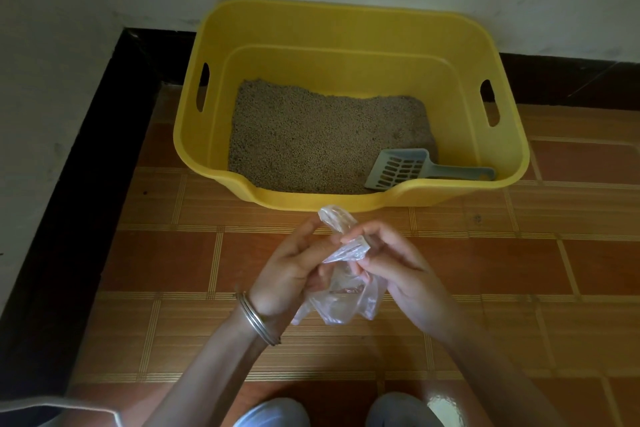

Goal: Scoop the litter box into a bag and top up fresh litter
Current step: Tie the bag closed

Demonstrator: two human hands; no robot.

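Bag [341, 274] is pinched by left hand [291, 267] and right hand [391, 267]. Its mouth should be rubbed open wide before the scoop [401, 168] is picked up.

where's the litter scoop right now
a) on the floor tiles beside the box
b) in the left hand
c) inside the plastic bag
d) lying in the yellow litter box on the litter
d: the grey slotted scoop lies in the yellow litter box, at its near right corner; both hands hold only the clear plastic bag.

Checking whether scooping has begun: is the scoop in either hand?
No: the grey scoop lies in the yellow litter box, while the left hand and right hand both hold the clear plastic bag.
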